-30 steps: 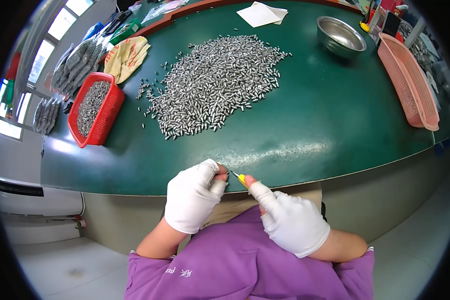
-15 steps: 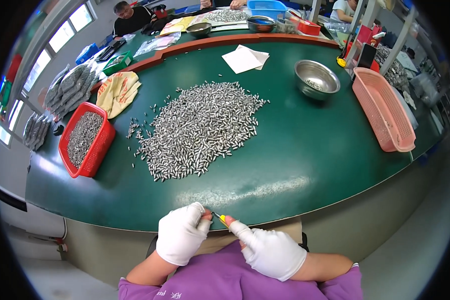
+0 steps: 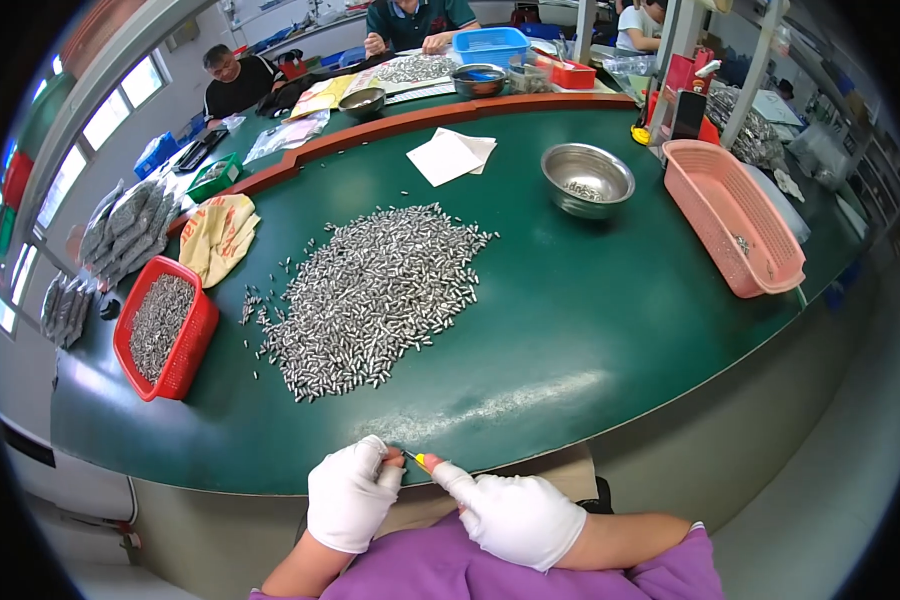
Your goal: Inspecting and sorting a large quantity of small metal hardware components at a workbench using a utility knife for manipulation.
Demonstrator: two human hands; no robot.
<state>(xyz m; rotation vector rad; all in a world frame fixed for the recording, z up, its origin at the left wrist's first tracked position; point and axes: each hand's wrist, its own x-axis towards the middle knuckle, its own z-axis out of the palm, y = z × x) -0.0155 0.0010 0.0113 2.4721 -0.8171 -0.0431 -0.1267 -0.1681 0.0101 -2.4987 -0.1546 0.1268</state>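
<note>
Small yellow-handled tool (image 3: 422, 461) pinched at the near table edge (image 3: 530, 455) between gloved left hand (image 3: 351, 493) and gloved right hand (image 3: 515, 515); left fingers curled shut about its dark tip end, right thumb and forefinger closed on the yellow end; whether a metal piece sits at the tip, not discernible; judged light, rigid, slick under cotton, best held by fingertip pinch close to the working end; both wrists low against the purple shirt (image 3: 530, 570), forearms converging; heap of small metal cylinders (image 3: 375, 295) well apart, mid-table.
</note>
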